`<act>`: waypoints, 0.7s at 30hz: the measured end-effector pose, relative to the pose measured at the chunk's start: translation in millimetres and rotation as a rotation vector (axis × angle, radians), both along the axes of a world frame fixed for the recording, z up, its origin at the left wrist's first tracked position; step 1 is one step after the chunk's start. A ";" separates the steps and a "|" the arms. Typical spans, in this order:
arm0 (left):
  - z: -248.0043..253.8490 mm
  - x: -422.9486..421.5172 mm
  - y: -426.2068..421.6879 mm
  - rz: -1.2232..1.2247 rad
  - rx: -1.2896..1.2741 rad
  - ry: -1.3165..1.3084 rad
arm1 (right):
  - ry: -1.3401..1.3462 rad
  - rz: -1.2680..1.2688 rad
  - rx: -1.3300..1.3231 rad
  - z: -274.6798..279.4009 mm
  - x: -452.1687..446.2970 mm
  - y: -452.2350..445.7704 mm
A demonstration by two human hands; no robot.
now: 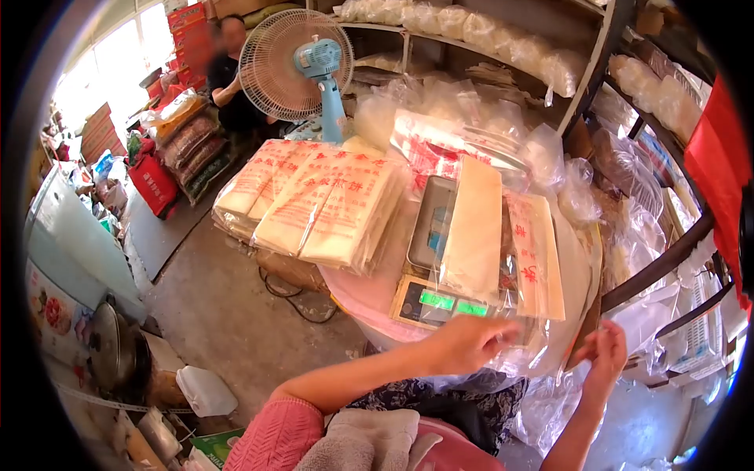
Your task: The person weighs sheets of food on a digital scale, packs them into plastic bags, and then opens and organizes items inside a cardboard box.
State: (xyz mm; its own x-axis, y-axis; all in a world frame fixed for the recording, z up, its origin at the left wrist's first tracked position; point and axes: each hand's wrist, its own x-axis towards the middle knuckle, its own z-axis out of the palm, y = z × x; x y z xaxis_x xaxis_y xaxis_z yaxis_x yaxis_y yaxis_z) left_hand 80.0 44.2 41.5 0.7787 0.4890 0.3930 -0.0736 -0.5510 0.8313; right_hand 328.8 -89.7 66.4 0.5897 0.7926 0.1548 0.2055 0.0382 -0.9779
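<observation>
Left hand [473,345] near scale [410,303], fingers curled; whether pinching anything, cannot tell. Right hand [604,355] beside table [363,300], fingers bent, loosely spread. Packet [474,228] lies across scale

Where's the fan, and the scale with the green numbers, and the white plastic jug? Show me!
Fan [320,57]: head view, on its blue motor housing.
Scale [437,300]: head view, on its left green display.
White plastic jug [206,391]: head view, on its side.
</observation>
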 end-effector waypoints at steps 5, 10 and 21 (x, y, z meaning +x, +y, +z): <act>-35.3 14.8 -57.2 -0.505 -0.200 0.191 | 0.159 -0.111 -0.206 -65.7 27.8 42.5; -102.0 20.2 -91.4 -0.537 -0.260 0.351 | 0.478 0.041 -0.114 -68.3 16.0 70.4; -99.6 58.1 -85.2 -0.244 -1.481 -0.219 | 0.216 0.352 -0.395 -64.1 -9.6 -54.4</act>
